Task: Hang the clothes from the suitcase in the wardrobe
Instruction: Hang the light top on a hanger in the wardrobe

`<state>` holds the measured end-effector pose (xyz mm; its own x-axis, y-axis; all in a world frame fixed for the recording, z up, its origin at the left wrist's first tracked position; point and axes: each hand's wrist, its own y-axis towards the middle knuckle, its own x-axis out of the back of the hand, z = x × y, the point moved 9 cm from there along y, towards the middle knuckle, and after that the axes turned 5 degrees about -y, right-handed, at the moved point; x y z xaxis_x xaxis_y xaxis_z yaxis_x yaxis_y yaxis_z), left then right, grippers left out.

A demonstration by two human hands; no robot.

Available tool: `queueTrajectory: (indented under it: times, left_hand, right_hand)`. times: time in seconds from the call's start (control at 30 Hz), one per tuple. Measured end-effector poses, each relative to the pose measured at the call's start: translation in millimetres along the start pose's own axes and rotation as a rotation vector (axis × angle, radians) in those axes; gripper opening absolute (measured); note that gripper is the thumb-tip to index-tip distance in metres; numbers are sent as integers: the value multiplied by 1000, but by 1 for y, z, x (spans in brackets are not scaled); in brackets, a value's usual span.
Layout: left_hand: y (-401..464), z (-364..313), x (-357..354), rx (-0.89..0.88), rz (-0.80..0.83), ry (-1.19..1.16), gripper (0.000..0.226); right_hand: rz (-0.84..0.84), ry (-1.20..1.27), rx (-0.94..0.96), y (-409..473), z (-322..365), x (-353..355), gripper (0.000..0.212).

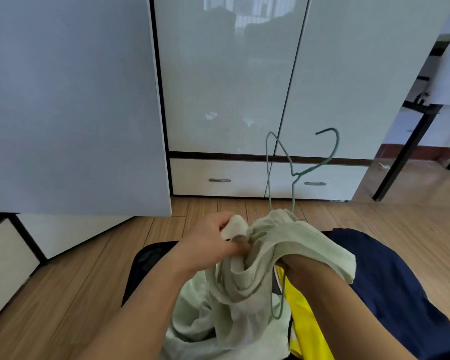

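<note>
Left hand [213,240]: fingers curled, pinching a bunched fold of the pale green garment [257,258]; right hand [296,266]: buried under the cloth, finger state cannot be told; green wire hanger [294,175]: threaded through the garment, hook uppermost, lower corner showing beneath. Risk, as judged: wire snagging the bunched fabric, or the garment slipping off one shoulder. Black suitcase [140,266] on the floor: holds the garment's trailing end, a yellow piece [304,307], a navy piece [390,281]; wardrobe [231,81] ahead, doors closed.
</note>
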<state>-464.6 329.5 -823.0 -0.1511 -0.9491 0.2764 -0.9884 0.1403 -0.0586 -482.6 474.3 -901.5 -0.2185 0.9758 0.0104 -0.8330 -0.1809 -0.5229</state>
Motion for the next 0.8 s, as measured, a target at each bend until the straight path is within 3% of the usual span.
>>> queueTrajectory:
  times: [0.07,0.13,0.23,0.33,0.37,0.4,0.47,0.5,0.6,0.67,0.8]
  left_hand:
    - [2,4,16,14,-151,-21,8]
    - [-1,18,42,87,-349,-53,16]
    - [-10,30,83,141,-571,246,42]
    - [-14,44,93,198,-596,346,52]
    - [-15,48,92,209,-593,265,53]
    - [-13,54,86,216,-560,58,49]
    - [-4,58,60,236,-380,-469,33]
    - [-2,54,48,246,-284,-631,27]
    - [0,58,41,282,-216,-722,32]
    - [-1,68,49,331,-316,-758,33]
    - [-7,90,72,315,-486,-853,23]
  right_hand:
    - [-95,57,8,10,-4,10,41]
    - [-147,23,-9,6,-9,22,42]
    - [-279,-27,-37,8,-26,67,37]
    - [-510,-90,41,0,-8,117,11]
    - [-553,-57,113,-1,3,128,9]
    - [-543,79,238,-6,17,132,22]
    - [-301,192,390,-20,43,114,34]
    - [-155,87,417,-29,54,97,32]
    - [203,-506,312,-39,47,55,21]
    - [234,-698,187,-34,30,60,17]
    - [235,-740,27,-27,3,79,14]
